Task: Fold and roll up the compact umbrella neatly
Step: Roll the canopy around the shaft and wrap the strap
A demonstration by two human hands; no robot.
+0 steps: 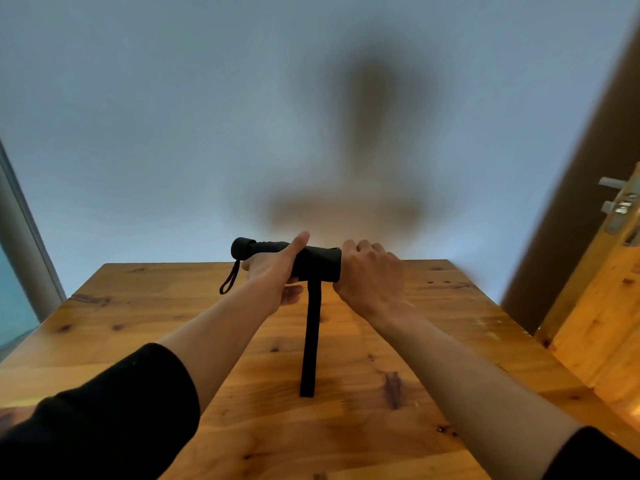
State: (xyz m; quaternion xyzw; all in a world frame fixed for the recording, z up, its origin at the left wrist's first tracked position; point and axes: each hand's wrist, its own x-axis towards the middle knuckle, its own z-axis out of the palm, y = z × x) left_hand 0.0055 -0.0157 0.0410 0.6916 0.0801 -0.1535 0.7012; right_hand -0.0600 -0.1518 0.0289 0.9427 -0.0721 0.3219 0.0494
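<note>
The black strap (310,341) hangs loose from the rolled umbrella (294,259) down to the wooden surface (346,427). The left hand (277,275) is wrapped around the middle of the umbrella, which is held just above the far edge, and the right hand (370,271) seems closed on its right end, though that end is hidden. To do this well, keep the roll squeezed tight, then pull the strap snug around it.

Umbrella (311,259) crosswise above table (346,427), between left hand (277,275) and right hand (370,275); strap (311,341) seemingly hanging tableward.
</note>
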